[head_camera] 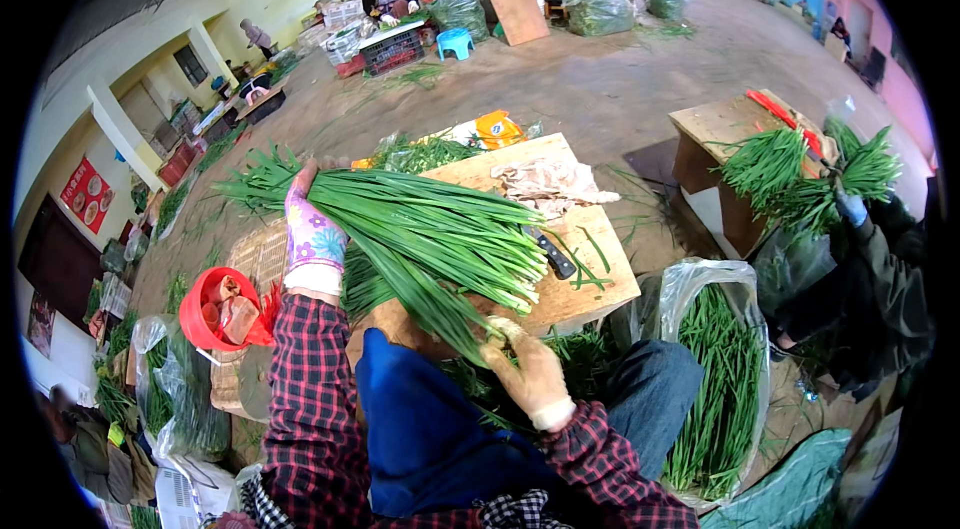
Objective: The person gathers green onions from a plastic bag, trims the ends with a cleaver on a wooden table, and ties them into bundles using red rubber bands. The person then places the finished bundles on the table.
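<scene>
My left hand (315,229), in a flower-patterned glove with the fingertips hidden by leaves, grips a large bunch of garlic chives (435,221). The pale cut ends point right, over a wooden board (592,236). My right hand (529,364), in a tan work glove, pinches the ends of a few leaves hanging from the bunch's lower side. A black-handled knife (553,256) lies on the board, its blade partly under the chives. Cut green scraps (592,274) lie beside it. Behind them is a crumpled pale cloth (551,184).
A red bucket (196,311) stands at left. Clear bags of chives (712,379) (180,386) flank my knees. To the right, another person's gloved hand (851,206) holds chives by a wooden box (720,131). A blue stool (454,42) stands farther off.
</scene>
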The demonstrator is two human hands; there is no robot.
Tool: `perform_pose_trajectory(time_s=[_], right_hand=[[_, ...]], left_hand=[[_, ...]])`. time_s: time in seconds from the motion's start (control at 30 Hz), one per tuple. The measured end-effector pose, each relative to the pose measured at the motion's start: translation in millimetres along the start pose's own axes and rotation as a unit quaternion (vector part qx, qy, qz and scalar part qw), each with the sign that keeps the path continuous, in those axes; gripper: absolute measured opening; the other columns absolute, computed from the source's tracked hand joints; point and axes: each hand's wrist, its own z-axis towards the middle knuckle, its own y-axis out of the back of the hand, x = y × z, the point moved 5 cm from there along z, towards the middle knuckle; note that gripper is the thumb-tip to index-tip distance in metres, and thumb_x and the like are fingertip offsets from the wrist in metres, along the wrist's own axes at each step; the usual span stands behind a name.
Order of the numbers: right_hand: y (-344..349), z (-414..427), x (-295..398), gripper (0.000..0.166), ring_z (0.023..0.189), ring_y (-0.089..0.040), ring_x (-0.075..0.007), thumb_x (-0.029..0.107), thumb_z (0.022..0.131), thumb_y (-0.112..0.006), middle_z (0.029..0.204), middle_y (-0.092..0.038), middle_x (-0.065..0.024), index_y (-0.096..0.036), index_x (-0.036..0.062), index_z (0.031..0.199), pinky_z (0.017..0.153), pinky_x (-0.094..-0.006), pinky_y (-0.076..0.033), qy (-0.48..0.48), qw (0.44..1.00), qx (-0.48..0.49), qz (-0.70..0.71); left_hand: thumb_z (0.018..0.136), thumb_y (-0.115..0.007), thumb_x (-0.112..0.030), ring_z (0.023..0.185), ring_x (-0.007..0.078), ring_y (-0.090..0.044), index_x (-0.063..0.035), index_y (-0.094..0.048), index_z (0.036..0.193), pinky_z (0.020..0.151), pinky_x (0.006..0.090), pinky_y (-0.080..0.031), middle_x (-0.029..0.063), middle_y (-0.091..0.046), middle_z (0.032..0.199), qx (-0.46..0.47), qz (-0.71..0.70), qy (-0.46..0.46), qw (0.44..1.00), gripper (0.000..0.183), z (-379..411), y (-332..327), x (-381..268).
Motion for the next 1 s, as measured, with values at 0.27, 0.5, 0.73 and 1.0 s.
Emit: perform_pose_trajectory(time_s=[0.27,0.5,0.73,1.0], right_hand=[[-14.9,-20.9,-43.9,0.024,0.069,-0.059,-0.0275,0.030,0.081,-0.057,0.077,-0.062,-0.0133,-0.063,0.0072,0.086,0.063,-0.0346,-0.046,-0.087,0.994,0.072,0.002],[7.8,1.2,-65.8,0.043,0.095,-0.052,-0.0214,0.016,0.072,-0.069,0.102,-0.057,-0.0092,-0.052,0.0030,0.110,0.085,-0.0317,-0.041,-0.037,0.987,0.065,0.139],[-10.3,22.8,-30.8,0.033,0.089,-0.057,-0.0162,0.003,0.077,-0.061,0.101,-0.059,-0.0077,-0.051,-0.0020,0.108,0.077,-0.0278,-0.047,-0.023,0.907,0.006,0.422],[-12.9,13.2,-17.7,0.029,0.081,-0.059,-0.0295,0.013,0.069,-0.065,0.087,-0.062,-0.0161,-0.059,0.0010,0.096,0.073,-0.0337,-0.046,0.084,0.981,0.023,0.173]], left_hand=[[0.081,-0.053,-0.016,0.077,0.0281,-0.059,0.0005,-0.057,0.085,0.076,0.0399,-0.048,0.0119,-0.062,0.081,0.071,0.009,0.006,0.997,0.018,-5.1,1.9,7.6],[0.083,-0.051,-0.019,0.077,0.0283,-0.060,0.0007,-0.058,0.088,0.077,0.0396,-0.048,0.0134,-0.062,0.084,0.085,0.067,-0.010,0.994,0.022,-11.0,14.1,-7.5],[0.082,-0.053,-0.027,0.087,0.0268,-0.057,-0.0019,-0.058,0.090,0.080,0.0406,-0.046,0.0127,-0.060,0.094,0.107,0.069,-0.028,0.991,0.027,-29.4,6.5,-6.5],[0.083,-0.053,-0.035,0.075,0.0200,-0.058,-0.0052,-0.058,0.084,0.069,0.0328,-0.048,0.0080,-0.060,0.082,0.130,0.034,-0.051,0.990,0.030,-46.5,6.4,1.1]])
